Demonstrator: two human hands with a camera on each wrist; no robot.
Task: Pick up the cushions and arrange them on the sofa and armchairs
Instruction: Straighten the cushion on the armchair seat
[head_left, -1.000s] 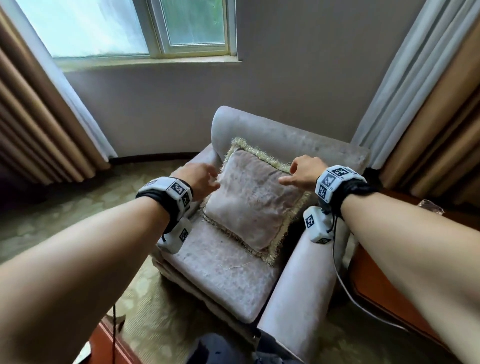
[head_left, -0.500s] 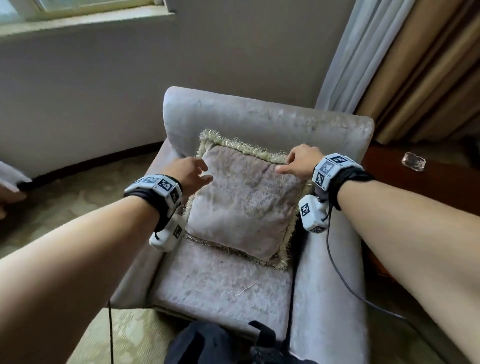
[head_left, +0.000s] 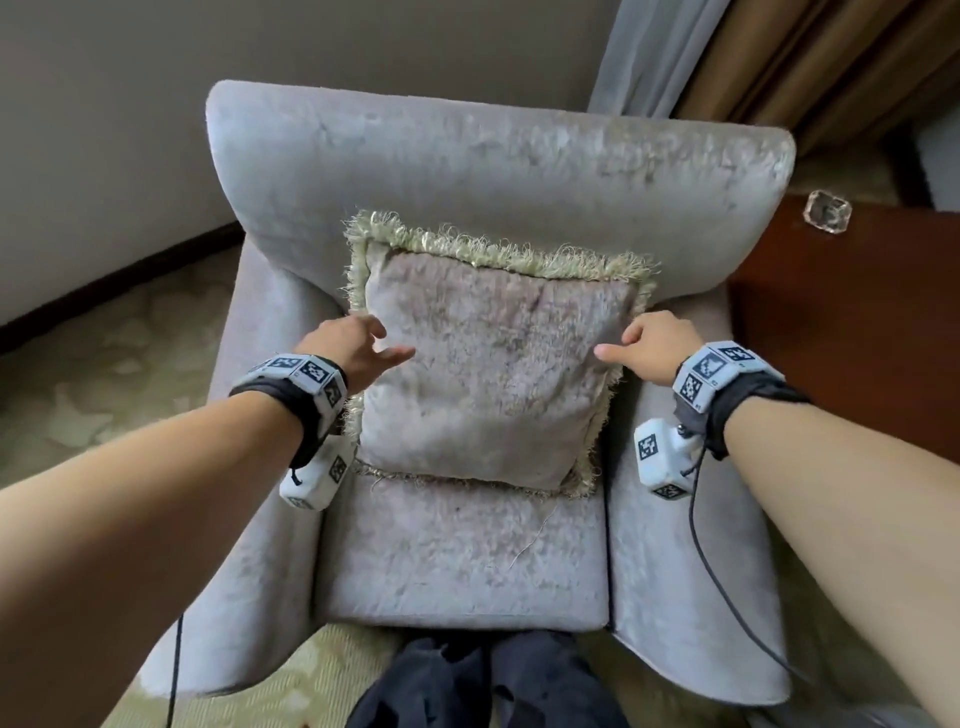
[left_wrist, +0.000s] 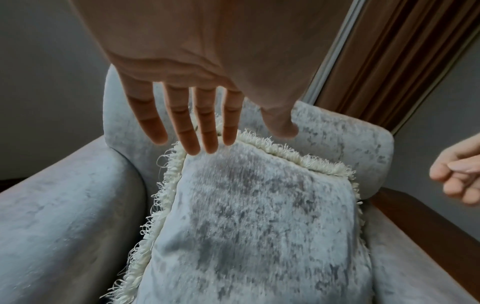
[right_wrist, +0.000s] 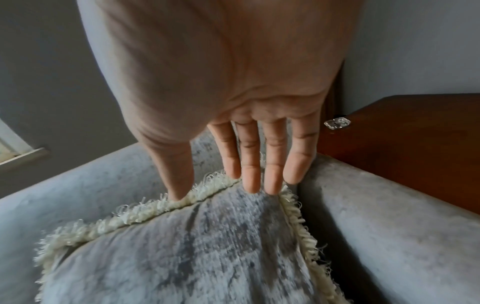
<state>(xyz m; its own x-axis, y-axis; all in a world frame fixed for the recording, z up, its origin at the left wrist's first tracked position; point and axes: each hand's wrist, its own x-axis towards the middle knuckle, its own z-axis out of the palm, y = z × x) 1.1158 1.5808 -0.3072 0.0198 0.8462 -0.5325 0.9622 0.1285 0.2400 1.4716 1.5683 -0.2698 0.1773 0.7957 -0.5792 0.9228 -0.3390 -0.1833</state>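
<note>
A grey-pink velvet cushion (head_left: 493, 374) with a pale fringe leans upright against the backrest of the grey armchair (head_left: 467, 166), its lower edge on the seat. My left hand (head_left: 363, 345) is at the cushion's left edge. In the left wrist view its fingers (left_wrist: 193, 131) are straight and spread, tips at the cushion's (left_wrist: 259, 216) upper left corner. My right hand (head_left: 647, 345) is at the right edge. In the right wrist view its fingers (right_wrist: 250, 170) are straight and touch the fringe at the cushion's (right_wrist: 194, 257) upper right corner. Neither hand grips anything.
A dark wooden side table (head_left: 857, 322) stands right of the armchair, with a small glass dish (head_left: 827, 212) on it. Curtains (head_left: 779, 62) hang behind. Patterned carpet (head_left: 104, 374) lies to the left. My dark trouser legs (head_left: 467, 686) are against the seat's front.
Both hands gripped the cushion's top corners; now their fingers have straightened and sit lower on its sides. The cushion stands squarer against the backrest. My view has swung to face the chair.
</note>
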